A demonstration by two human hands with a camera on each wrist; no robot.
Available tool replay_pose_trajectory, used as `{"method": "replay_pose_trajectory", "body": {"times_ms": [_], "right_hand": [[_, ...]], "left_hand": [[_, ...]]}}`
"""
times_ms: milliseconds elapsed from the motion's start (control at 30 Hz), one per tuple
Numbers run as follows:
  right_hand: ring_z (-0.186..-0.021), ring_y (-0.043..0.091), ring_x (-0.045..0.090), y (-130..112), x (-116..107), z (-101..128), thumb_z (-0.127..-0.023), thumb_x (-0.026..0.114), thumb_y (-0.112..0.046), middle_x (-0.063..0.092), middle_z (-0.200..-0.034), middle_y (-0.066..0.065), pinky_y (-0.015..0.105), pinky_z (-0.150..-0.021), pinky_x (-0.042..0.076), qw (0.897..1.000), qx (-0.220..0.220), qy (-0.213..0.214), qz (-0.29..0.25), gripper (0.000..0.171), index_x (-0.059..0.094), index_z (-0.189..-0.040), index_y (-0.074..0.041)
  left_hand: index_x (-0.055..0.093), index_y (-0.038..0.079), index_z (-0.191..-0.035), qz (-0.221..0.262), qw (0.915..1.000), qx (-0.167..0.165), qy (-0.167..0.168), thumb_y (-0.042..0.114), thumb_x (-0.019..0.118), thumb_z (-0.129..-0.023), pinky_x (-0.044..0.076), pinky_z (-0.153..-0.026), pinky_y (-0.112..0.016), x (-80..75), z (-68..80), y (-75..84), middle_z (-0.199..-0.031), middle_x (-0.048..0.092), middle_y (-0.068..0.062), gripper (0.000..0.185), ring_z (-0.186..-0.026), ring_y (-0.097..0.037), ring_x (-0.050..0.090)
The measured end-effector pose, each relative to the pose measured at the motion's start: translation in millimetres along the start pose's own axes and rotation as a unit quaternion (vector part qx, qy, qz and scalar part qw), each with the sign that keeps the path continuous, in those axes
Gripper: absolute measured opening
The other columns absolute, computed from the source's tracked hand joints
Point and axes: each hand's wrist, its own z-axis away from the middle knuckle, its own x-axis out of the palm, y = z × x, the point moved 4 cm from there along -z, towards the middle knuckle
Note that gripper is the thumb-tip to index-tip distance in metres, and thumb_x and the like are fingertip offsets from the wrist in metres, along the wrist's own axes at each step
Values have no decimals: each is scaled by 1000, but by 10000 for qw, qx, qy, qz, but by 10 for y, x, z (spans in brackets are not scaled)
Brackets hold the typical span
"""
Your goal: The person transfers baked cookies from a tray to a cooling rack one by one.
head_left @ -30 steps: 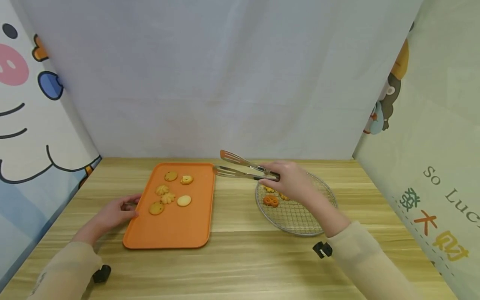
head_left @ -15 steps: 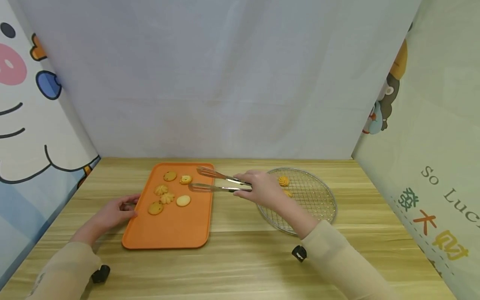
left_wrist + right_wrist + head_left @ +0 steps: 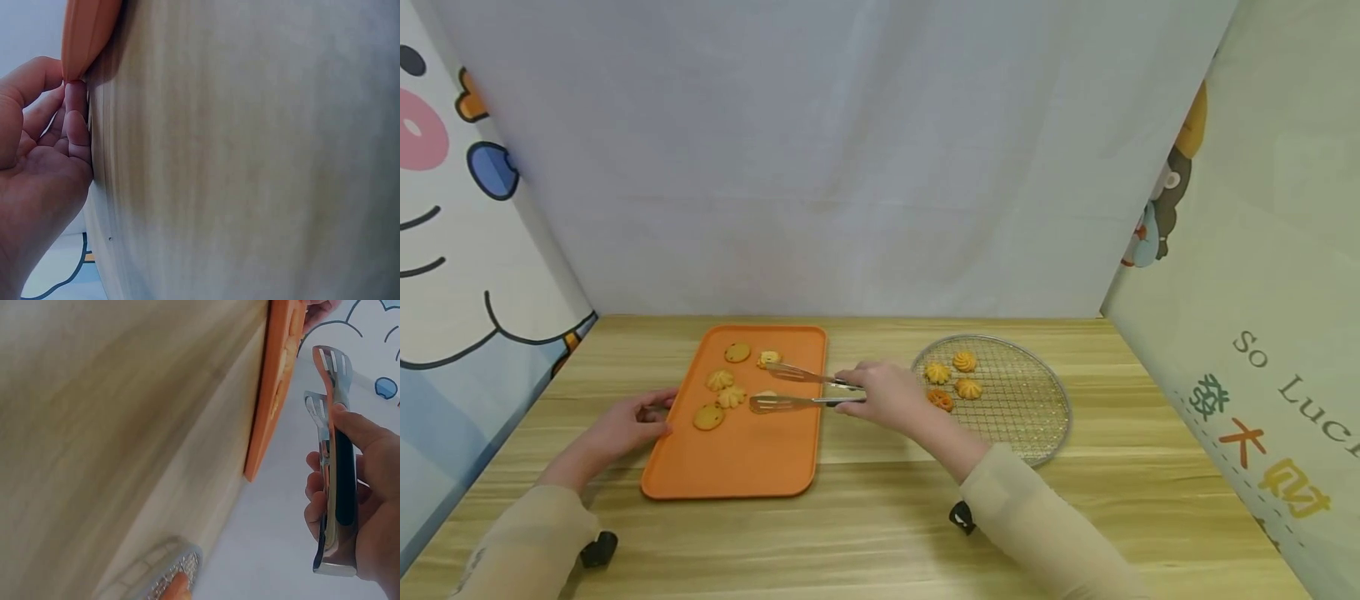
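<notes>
An orange tray [image 3: 737,462] lies left of centre on the wooden table, with several cookies in its far half, among them a round one [image 3: 708,417]. My left hand [image 3: 658,414] pinches the tray's left rim [image 3: 81,37] between thumb and fingers. In my right hand [image 3: 850,396] are metal tongs [image 3: 790,387], gripped by the handle [image 3: 334,487]. Their two blades stand apart, low over the tray on either side of a pale cookie [image 3: 766,393], and grip nothing. A round wire rack [image 3: 1022,408] to the right carries several orange cookies, one of them [image 3: 937,372] near its left edge.
White cloth hangs behind the table, with cartoon-printed sheets along both sides. The table's front strip [image 3: 865,542] is bare wood. A small black clip [image 3: 598,548] shows at my left sleeve and another [image 3: 961,517] at my right.
My right hand has carried the tongs leftward from above the wire rack and lowered them over the tray. The left hand has stayed at the tray's rim.
</notes>
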Motion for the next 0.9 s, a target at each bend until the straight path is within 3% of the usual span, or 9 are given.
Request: {"method": "replay_pose_trajectory", "body": {"times_ms": [400,900], "right_hand": [[-65,8,52,-103,212,-106,-82,67,-50,65,-94,-5,24,-48,39,9971,474,-566,191,47,63,-123,-28],[-62,9,49,-91,292,-174,-84,67,-45,64,-88,-5,23,-49,37,9956,674,-607,-257,43,65,-123,-28]], "left_hand": [[34,-2,-144,92,9999,-24,-70,23,64,-89,46,-78,-27,8,13,10,-134,45,-25,66,-102,-22,54],[35,-1,-144,-72,9999,-93,-25,25,63,-90,44,-80,-31,6,17,29,-134,46,-24,67,-103,-24,52]]}}
